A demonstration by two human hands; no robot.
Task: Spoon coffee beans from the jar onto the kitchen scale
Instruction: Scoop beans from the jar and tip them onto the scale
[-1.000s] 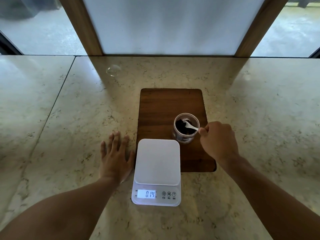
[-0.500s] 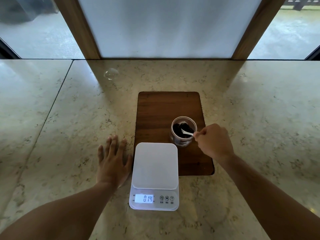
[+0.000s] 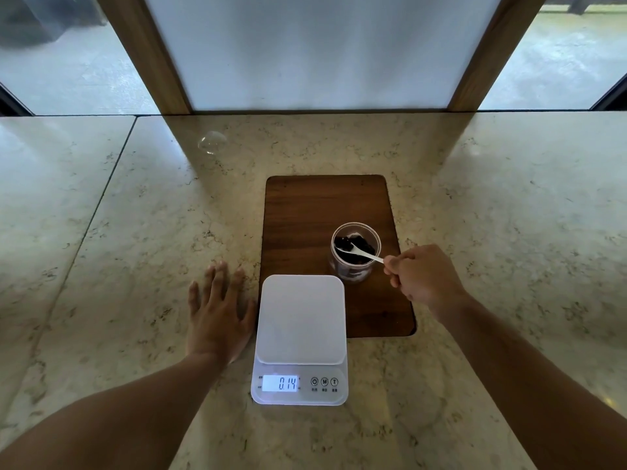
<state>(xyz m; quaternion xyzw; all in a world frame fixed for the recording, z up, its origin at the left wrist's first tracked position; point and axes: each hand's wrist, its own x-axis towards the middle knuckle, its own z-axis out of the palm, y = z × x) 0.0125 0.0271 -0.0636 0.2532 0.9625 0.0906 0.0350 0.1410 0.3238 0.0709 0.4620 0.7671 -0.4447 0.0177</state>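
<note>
A clear jar (image 3: 354, 266) with dark coffee beans (image 3: 364, 250) stands on the right side of a dark wooden board (image 3: 305, 215). My right hand (image 3: 424, 278) pinches the handle of a small white spoon (image 3: 366, 254), whose bowl is inside the jar among the beans. A white kitchen scale (image 3: 300, 320) sits just in front of the jar, its platform bare, its display (image 3: 281, 383) reading 0.14. My left hand (image 3: 219, 313) lies flat on the counter, fingers spread, touching the scale's left side.
The marble counter (image 3: 135, 266) stretches wide on both sides, with a seam at the left. A small clear lid-like object (image 3: 212, 142) lies at the back left. A frosted window panel with wooden frames stands behind.
The spoon's bowl has shifted a little inside the jar and my right hand has drawn slightly back to the right. My left hand stays flat by the scale.
</note>
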